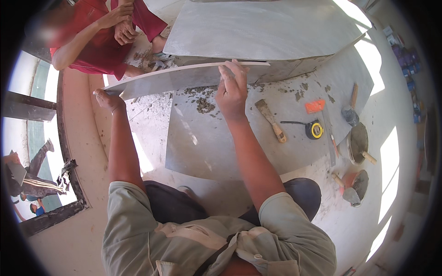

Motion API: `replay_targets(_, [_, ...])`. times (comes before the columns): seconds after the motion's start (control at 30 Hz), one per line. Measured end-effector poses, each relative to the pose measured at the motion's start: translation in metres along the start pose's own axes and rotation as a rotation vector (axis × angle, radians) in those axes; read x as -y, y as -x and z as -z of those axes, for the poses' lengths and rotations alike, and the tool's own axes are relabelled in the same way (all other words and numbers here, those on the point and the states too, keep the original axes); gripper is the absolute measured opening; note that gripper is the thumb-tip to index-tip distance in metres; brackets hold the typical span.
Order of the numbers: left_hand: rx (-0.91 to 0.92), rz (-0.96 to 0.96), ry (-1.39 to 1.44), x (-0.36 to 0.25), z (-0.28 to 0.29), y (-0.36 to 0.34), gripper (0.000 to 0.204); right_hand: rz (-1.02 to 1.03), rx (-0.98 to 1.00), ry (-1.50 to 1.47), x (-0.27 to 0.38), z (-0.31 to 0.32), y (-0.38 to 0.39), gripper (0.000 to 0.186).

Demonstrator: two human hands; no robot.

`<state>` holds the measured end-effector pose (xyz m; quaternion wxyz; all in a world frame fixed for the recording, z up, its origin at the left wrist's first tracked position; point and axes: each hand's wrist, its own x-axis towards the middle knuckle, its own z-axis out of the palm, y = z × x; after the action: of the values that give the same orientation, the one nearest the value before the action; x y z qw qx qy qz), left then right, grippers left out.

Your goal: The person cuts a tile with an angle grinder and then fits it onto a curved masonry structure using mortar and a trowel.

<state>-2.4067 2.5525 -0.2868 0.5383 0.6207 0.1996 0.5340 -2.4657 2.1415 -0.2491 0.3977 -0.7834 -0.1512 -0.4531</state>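
A long, narrow grey tile strip [184, 76] is held on edge between my hands, across the front of a low tiled block. My left hand [109, 99] grips its left end with fingers curled round the edge. Near the right end, my right hand [232, 92] has its fingers over the top edge. Under my arms a large grey tile [202, 142] lies on the floor, with crumbs of mortar [206, 106] along its far side. To the right of my right hand rests a scraper with a wooden handle [270, 120].
A yellow-black tape measure [315, 130], an orange block-shaped piece [315, 106] and a metal ruler [329, 138] lie at right. Beyond are a wooden-handled tool [352, 110] and two buckets [359, 138]. A person in red [96, 41] crouches far left. A window frame [60, 133] stands left.
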Motion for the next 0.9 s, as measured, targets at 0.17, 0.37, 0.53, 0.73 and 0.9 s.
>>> replay_targets(0.17, [-0.011,-0.048,-0.056,0.003,-0.011,0.005,0.061,-0.130,-0.122,0.044,-0.017,0.027,0.003,0.032])
replay_targets(0.37, [0.057,-0.047,0.103,0.010,-0.023,0.004,0.055,-0.183,-0.152,0.306,-0.035,0.045,-0.003,0.044])
replay_targets(0.53, [0.121,0.011,0.344,0.022,-0.030,0.006,0.048,-0.171,-0.089,0.322,-0.041,0.046,0.005,0.041])
replay_targets(0.73, [0.009,0.174,0.394,0.039,-0.020,-0.001,0.033,-0.217,-0.036,0.197,-0.045,0.061,0.009,0.037])
replay_targets(0.9, [-0.054,0.189,0.461,0.027,-0.010,0.006,0.039,-0.170,-0.050,0.152,-0.034,0.084,0.029,0.036])
